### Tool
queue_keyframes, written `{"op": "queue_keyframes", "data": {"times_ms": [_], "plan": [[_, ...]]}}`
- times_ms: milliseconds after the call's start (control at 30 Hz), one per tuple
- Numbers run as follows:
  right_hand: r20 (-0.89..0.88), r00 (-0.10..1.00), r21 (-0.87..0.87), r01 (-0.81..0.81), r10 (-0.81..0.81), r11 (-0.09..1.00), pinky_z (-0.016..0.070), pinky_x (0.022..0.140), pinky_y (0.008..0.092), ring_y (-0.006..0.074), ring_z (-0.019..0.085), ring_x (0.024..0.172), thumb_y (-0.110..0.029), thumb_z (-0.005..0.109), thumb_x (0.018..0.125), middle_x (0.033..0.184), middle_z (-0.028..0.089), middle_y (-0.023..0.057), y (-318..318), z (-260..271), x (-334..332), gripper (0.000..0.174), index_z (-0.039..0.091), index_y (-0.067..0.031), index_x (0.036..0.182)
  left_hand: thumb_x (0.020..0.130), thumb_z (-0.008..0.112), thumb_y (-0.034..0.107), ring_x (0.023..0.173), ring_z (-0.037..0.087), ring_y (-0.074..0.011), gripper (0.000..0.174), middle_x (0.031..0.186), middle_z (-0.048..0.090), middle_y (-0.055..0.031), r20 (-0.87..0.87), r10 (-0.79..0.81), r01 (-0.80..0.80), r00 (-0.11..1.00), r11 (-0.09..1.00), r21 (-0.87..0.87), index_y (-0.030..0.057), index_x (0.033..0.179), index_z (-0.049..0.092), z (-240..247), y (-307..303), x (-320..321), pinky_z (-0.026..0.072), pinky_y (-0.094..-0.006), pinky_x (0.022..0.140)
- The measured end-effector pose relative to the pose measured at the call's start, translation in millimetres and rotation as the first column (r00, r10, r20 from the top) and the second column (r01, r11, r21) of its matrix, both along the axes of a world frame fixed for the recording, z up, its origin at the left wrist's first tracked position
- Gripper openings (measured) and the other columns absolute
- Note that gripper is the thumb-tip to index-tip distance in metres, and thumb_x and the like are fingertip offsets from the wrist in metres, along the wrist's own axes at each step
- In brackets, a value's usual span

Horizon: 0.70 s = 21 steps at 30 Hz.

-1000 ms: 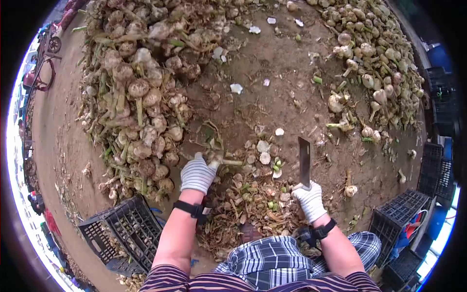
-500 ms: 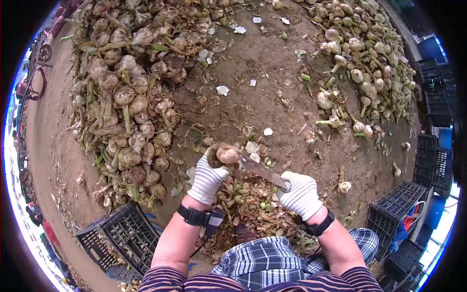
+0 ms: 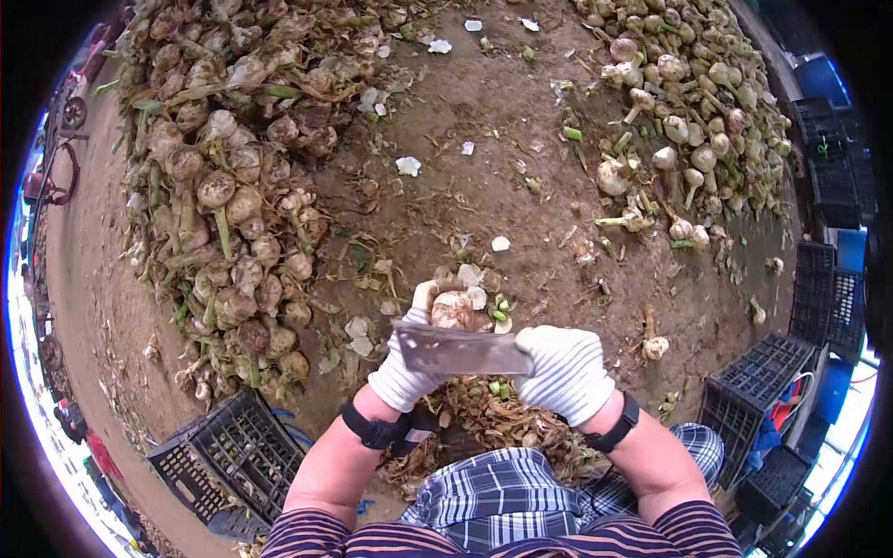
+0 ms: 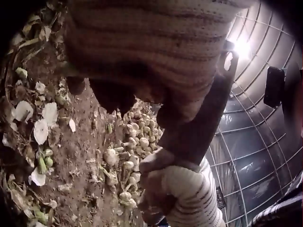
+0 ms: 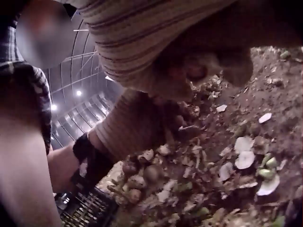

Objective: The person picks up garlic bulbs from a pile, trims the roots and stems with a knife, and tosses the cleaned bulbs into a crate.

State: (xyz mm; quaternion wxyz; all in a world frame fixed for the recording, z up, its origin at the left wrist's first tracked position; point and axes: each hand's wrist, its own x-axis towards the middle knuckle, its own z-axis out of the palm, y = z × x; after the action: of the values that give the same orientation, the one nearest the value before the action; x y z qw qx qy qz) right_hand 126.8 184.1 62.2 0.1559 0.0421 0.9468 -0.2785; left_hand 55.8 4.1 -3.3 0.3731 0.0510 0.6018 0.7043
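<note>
My left hand (image 3: pixel 402 372), in a striped white glove, grips a garlic bulb (image 3: pixel 452 310) in front of my body. In my gloved right hand (image 3: pixel 566 372) is the handle of a broad-bladed knife (image 3: pixel 465 353). Its blade points left and crosses over the left hand, overlapping the lower edge of the bulb in the head view. From the left wrist, the blade (image 4: pixel 210 116) rises behind the left glove (image 4: pixel 147 47), with the right glove (image 4: pixel 191 191) below it. Both hands look dark in the right wrist view, and the bulb's stem side is hidden.
A large heap of garlic (image 3: pixel 246 205) lies at the left, another heap (image 3: pixel 716 121) at the far right. Trimmings and husks (image 3: pixel 502 418) cover the ground before my knees. Black crates stand at the left (image 3: pixel 246 446) and right (image 3: pixel 763 367). White slices dot the soil.
The right hand has brought the knife from upright at the right across to the left hand. The left hand has moved slightly right and turned the bulb up. The head view has shifted.
</note>
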Motion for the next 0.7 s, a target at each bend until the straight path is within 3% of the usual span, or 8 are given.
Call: {"op": "queue_keyframes", "data": {"times_ms": [200, 333, 467, 533, 567, 600, 667, 700], "plan": [[-0.068, 0.998, -0.057, -0.003, -0.001, 0.998, 0.0471, 0.051, 0.0407, 0.0341, 0.059, 0.057, -0.019, 0.06, 0.069, 0.065, 0.059, 0.0151, -10.5, -12.0, -1.7, 0.01, 0.059, -0.0089, 0.07, 0.09, 0.055, 0.025, 0.09, 0.06, -0.0177, 0.039, 0.111, 0.057, -0.0094, 0.208, 0.118, -0.177, 0.971, 0.939, 0.293, 0.0046, 0.122, 0.043, -4.7, 2.3, 13.1, 0.0501, -0.0379, 0.086], [-0.206, 0.975, -0.062, 0.072, -0.084, 0.995, 0.0442, 0.048, 0.0393, 0.0323, 0.057, 0.055, -0.024, 0.064, 0.068, 0.059, 0.055, 0.011, 3.7, -51.8, 23.7, 0.013, 0.059, -0.012, 0.067, 0.066, 0.081, 0.014, 0.084, 0.06, -0.0144, 0.058, 0.098, 0.059, -0.005, -0.08, 0.032, -0.04, 0.996, 0.995, -0.096, 0.0062, 0.109, 0.042, 3.4, 12.7, 25.4, 0.0517, -0.0288, 0.072], [-0.04, 0.998, 0.02, 0.042, -0.041, 0.999, 0.046, 0.051, 0.0404, 0.0336, 0.059, 0.059, -0.024, 0.063, 0.07, 0.063, 0.059, 0.0122, 12.6, -51.0, 33.6, 0.013, 0.061, -0.0113, 0.069, 0.067, 0.077, 0.011, 0.075, 0.06, -0.0162, 0.049, 0.085, 0.06, -0.0054, -0.192, -0.097, 0.037, 0.977, 0.956, -0.291, 0.0042, 0.103, 0.044, 25.6, 12.2, 29.8, 0.0514, -0.0303, 0.07], [0.376, 0.909, 0.158, 0.126, -0.177, 0.979, 0.0502, 0.058, 0.0414, 0.0337, 0.064, 0.068, -0.027, 0.06, 0.073, 0.072, 0.065, 0.0154, 30.0, -54.6, 28.3, 0.02, 0.066, -0.01, 0.081, 0.066, 0.071, 0.003, 0.072, 0.061, -0.0186, 0.043, 0.081, 0.059, -0.0066, -0.848, -0.456, 0.023, 0.269, 0.883, -0.468, 0.0027, 0.102, 0.048, 51.6, 3.2, 16.0, 0.0514, -0.0321, 0.071], [0.465, 0.845, 0.246, 0.163, -0.264, 0.955, 0.0513, 0.065, 0.0412, 0.0332, 0.065, 0.075, -0.026, 0.058, 0.073, 0.079, 0.066, 0.0147, 47.3, -69.7, 44.5, 0.022, 0.067, -0.0116, 0.087, 0.063, 0.064, 0.0, 0.086, 0.058, -0.0207, 0.044, 0.093, 0.058, -0.006, -0.692, -0.111, 0.005, 0.713, 0.988, -0.154, 0.0039, 0.104, 0.049, 49.0, -3.7, 29.1, 0.0477, -0.0365, 0.078], [0.378, 0.877, 0.262, 0.205, -0.296, 0.943, 0.0505, 0.065, 0.0419, 0.0342, 0.064, 0.074, -0.024, 0.057, 0.071, 0.076, 0.065, 0.0145, 56.2, -94.8, 63.9, 0.02, 0.066, -0.0117, 0.084, 0.061, 0.07, 0.003, 0.093, 0.057, -0.0225, 0.051, 0.1, 0.056, -0.0071, -0.603, 0.125, -0.013, 0.788, 0.982, 0.188, 0.0044, 0.107, 0.049, 58.7, 6.6, 10.0, 0.046, -0.0347, 0.082], [0.34, 0.871, 0.242, 0.282, -0.354, 0.928, 0.0496, 0.063, 0.0432, 0.0359, 0.062, 0.072, -0.023, 0.057, 0.071, 0.074, 0.064, 0.0157, 48.3, -74.2, 50.6, 0.016, 0.064, -0.0109, 0.079, 0.065, 0.076, 0.012, 0.098, 0.055, -0.0221, 0.058, 0.106, 0.054, -0.009, -0.608, -0.041, -0.036, 0.793, 0.993, -0.113, 0.0049, 0.115, 0.048, 41.0, -0.2, -14.0, 0.0448, -0.0346, 0.087], [0.285, 0.87, 0.189, 0.361, -0.403, 0.913, 0.0492, 0.063, 0.0435, 0.0367, 0.061, 0.071, -0.023, 0.057, 0.071, 0.073, 0.063, 0.0161, 45.8, -68.8, 45.3, 0.015, 0.062, -0.0102, 0.077, 0.065, 0.082, 0.024, 0.097, 0.055, -0.0206, 0.07, 0.105, 0.054, -0.0077, -0.766, -0.193, -0.061, 0.613, 0.955, -0.29, 0.006, 0.122, 0.045, 22.6, -8.6, -33.2, 0.0447, -0.0346, 0.088]]}}
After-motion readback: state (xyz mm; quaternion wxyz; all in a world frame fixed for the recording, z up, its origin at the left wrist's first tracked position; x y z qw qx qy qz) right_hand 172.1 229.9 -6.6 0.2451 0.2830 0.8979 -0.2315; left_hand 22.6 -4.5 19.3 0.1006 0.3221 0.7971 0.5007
